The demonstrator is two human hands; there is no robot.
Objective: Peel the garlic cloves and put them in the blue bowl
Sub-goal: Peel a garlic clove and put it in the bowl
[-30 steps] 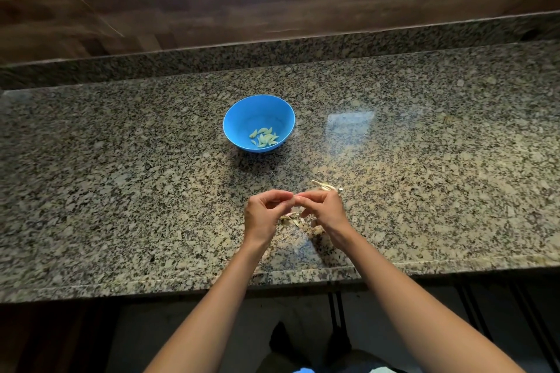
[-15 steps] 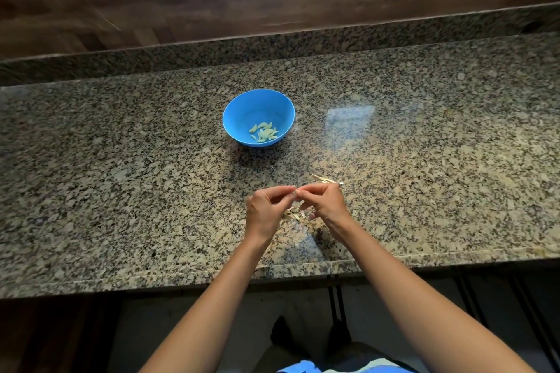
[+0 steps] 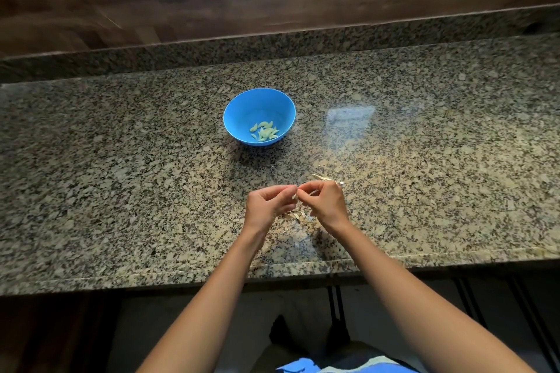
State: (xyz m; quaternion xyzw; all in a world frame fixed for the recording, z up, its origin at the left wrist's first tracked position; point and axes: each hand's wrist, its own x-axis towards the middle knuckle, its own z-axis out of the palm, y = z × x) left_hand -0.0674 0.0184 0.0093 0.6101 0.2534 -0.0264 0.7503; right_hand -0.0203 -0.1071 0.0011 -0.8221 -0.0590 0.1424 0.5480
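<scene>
Granite counter [image 3: 121, 191], garlic clove [image 3: 294, 195] mid-peel between two hands.

Pinched where the fingertips meet: left hand [image 3: 268, 206] and right hand [image 3: 325, 204], both curled tight onto the one small clove, held just above the stone near its front edge; too small to tell how much skin clings on. Directly beneath, loose papery skins [image 3: 298, 215], with more scraps [image 3: 321, 178] just beyond the right knuckles. Farther back and well apart from the hands, blue bowl [image 3: 239, 133] with a small heap of peeled cloves [image 3: 265, 131] at its bottom. Likely slips from here: too hard a squeeze shooting the clove out of the pinch and off the front edge; flakes of skin stuck to fingers riding along into the bowl; a nail gouging the flesh. No brand, label or legible writing anywhere.
</scene>
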